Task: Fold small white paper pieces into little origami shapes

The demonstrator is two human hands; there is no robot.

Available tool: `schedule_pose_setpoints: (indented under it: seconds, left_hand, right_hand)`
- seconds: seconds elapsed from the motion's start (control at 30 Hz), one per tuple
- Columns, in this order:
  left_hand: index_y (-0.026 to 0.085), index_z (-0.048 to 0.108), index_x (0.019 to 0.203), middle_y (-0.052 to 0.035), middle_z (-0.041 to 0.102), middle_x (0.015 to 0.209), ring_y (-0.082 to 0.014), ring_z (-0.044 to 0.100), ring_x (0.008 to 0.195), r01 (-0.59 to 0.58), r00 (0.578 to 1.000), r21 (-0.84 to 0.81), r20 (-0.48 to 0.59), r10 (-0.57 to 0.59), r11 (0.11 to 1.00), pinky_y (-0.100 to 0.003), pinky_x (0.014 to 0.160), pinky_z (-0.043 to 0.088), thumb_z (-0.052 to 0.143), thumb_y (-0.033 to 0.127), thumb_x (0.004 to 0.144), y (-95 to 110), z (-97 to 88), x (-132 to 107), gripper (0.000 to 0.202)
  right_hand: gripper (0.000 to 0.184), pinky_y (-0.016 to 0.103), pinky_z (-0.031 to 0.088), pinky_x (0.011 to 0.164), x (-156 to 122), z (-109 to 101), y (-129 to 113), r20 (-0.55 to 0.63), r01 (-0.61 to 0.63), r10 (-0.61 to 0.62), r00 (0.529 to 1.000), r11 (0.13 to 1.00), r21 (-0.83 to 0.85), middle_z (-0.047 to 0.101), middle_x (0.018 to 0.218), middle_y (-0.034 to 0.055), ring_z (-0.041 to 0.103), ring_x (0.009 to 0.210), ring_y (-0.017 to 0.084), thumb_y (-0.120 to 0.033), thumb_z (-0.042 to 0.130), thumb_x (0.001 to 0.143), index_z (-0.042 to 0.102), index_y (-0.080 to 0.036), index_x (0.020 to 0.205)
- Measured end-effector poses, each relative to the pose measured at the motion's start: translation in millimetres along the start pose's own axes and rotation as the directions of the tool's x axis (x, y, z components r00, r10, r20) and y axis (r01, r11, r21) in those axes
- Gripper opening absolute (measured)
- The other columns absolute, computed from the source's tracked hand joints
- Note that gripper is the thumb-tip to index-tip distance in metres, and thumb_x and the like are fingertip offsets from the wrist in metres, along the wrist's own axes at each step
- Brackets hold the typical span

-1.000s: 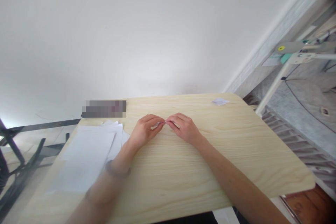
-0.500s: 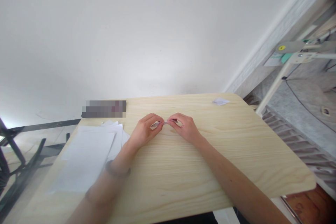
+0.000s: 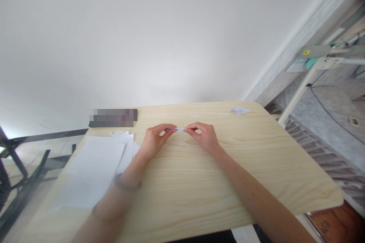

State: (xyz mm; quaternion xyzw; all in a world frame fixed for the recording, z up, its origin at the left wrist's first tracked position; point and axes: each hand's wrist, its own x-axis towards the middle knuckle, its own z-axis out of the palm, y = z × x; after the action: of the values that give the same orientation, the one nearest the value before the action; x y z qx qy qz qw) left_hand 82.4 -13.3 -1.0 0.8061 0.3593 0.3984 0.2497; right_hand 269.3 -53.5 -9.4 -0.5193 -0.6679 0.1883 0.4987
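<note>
Between my two hands is a small piece of folded white paper (image 3: 180,130), seen almost edge-on above the middle of the table. My left hand (image 3: 155,138) pinches its left end between thumb and fingers. At the other end, the thumb and fingertips of my right hand (image 3: 205,136) close on the paper. Much of the paper is hidden behind the fingers, so its full shape cannot be made out. A folded paper piece (image 3: 240,110) with pointed ends lies apart near the far right of the table.
Loose white sheets (image 3: 97,171) overlap on the left of the wooden table (image 3: 182,197), partly under my left forearm. A blurred-out object (image 3: 113,118) sits at the back left corner. The white wall (image 3: 171,38) rises behind the table. A metal frame (image 3: 302,87) stands to the right.
My fingertips have moved slightly apart, and more of the white paper shows between them. The sheets and the other folded piece stay where they were.
</note>
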Motion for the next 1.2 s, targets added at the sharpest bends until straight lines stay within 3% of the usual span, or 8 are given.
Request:
schedule_pose_setpoints:
  seconds: [0.2,0.4,0.53,0.7,0.97,1.2]
  left_hand:
    - [0.018,0.066,0.080,-0.0013,0.069,0.074,-0.0145,0.064,0.070,0.099,0.995,-0.037,-0.021,-0.099,0.994,-0.023,0.064,0.049,0.056,0.030,0.077,1,0.0,0,0.016]
    - [0.016,0.063,0.092,-0.0043,0.070,0.080,-0.0155,0.064,0.068,0.184,0.983,-0.130,0.046,-0.180,0.974,-0.025,0.064,0.051,0.060,0.037,0.073,-3,-0.4,0,0.028]
    - [0.018,0.065,0.090,-0.0027,0.070,0.078,-0.0139,0.063,0.064,0.153,0.977,-0.105,0.164,-0.135,0.983,-0.023,0.061,0.051,0.058,0.038,0.074,-4,0.3,-1,0.027]
    - [0.017,0.066,0.084,-0.0032,0.069,0.082,-0.0141,0.062,0.070,0.115,0.982,-0.131,0.166,-0.092,0.985,-0.022,0.063,0.049,0.054,0.035,0.077,-1,1.7,-2,0.023]
    - [0.016,0.063,0.081,-0.0024,0.067,0.077,-0.0143,0.060,0.070,0.146,0.980,-0.126,0.155,-0.126,0.981,-0.022,0.063,0.047,0.055,0.033,0.075,2,2.5,-1,0.020]
    - [0.014,0.066,0.077,-0.0045,0.068,0.068,-0.0150,0.062,0.063,0.303,0.935,-0.310,0.279,-0.218,0.901,-0.025,0.060,0.051,0.056,0.036,0.075,-3,-1.7,1,0.025]
  right_hand:
    - [0.017,0.023,0.047,0.060,1,0,-3,0.062,-0.039,0.038,0.997,0.999,0.010,0.066,0.072,0.0016,0.060,0.066,0.013,-0.034,0.056,0.076,0.064,-0.019,0.074]
    - [0.016,0.024,0.048,0.063,-1,1,5,0.134,-0.091,0.081,0.988,0.993,0.071,0.064,0.073,0.0005,0.059,0.064,0.012,-0.033,0.058,0.073,0.059,-0.018,0.078]
    - [0.013,0.024,0.048,0.063,-2,1,6,0.133,-0.096,0.087,0.987,0.993,0.067,0.065,0.075,0.0011,0.059,0.066,0.012,-0.030,0.056,0.074,0.058,-0.018,0.078]
    - [0.012,0.024,0.048,0.063,-3,3,6,0.161,-0.057,0.043,0.986,0.995,0.086,0.064,0.077,0.0015,0.058,0.070,0.013,-0.028,0.057,0.072,0.058,-0.018,0.078]
    - [0.012,0.021,0.042,0.057,-3,5,1,0.129,-0.003,0.004,0.992,1.000,-0.010,0.062,0.069,-0.0005,0.054,0.060,0.010,-0.030,0.058,0.072,0.060,-0.018,0.076]
    - [0.022,0.024,0.048,0.057,-2,-1,4,0.183,-0.217,0.189,0.965,0.965,0.146,0.067,0.068,0.0015,0.062,0.062,0.014,-0.038,0.057,0.073,0.065,-0.018,0.076]
